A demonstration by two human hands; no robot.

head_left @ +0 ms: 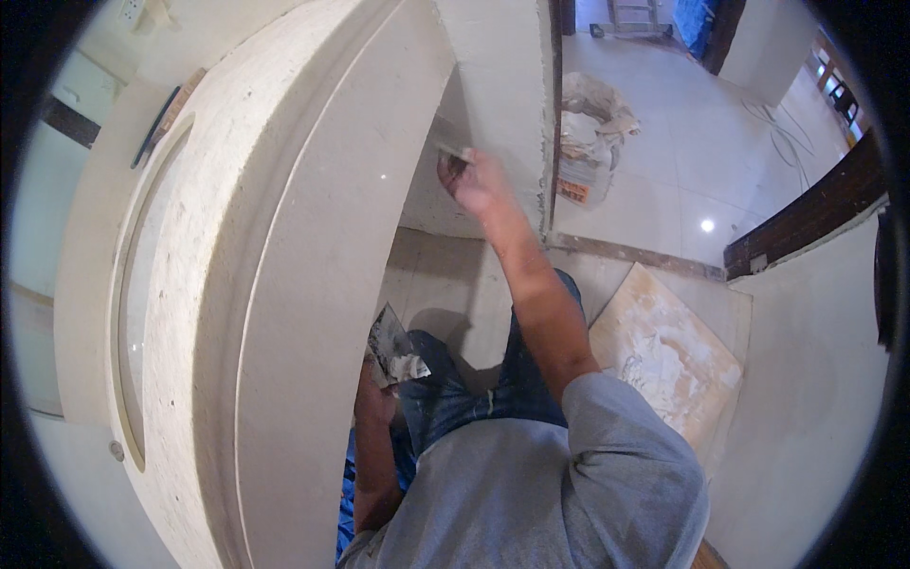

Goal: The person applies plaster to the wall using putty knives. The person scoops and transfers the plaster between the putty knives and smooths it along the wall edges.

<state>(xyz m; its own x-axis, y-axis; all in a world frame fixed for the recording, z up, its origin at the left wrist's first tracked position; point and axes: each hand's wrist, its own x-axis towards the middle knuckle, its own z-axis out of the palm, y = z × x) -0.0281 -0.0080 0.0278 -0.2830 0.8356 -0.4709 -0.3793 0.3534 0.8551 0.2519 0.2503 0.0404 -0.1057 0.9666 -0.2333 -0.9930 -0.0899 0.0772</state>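
My right hand (479,187) is raised to the white wall (502,85), closed round a putty knife (453,150). Only a thin pale edge of that blade shows, at the wall beside the cream panel, and the fingers hide the rest. Low in front of my body, my left hand (376,400) grips a wide metal scraper (387,343). Grey-white putty (408,368) clings to its blade, which sits above my left thigh, close to the panel's edge. Its handle is hidden in my fingers.
A long cream panel (294,284) with a raised rim runs along my left. At right, a square board (668,346) smeared with white putty lies on the floor. Past the door sill (635,256) stand an open bag of whitish material (588,133) and a ladder (633,17); a cable (785,142) lies nearby.
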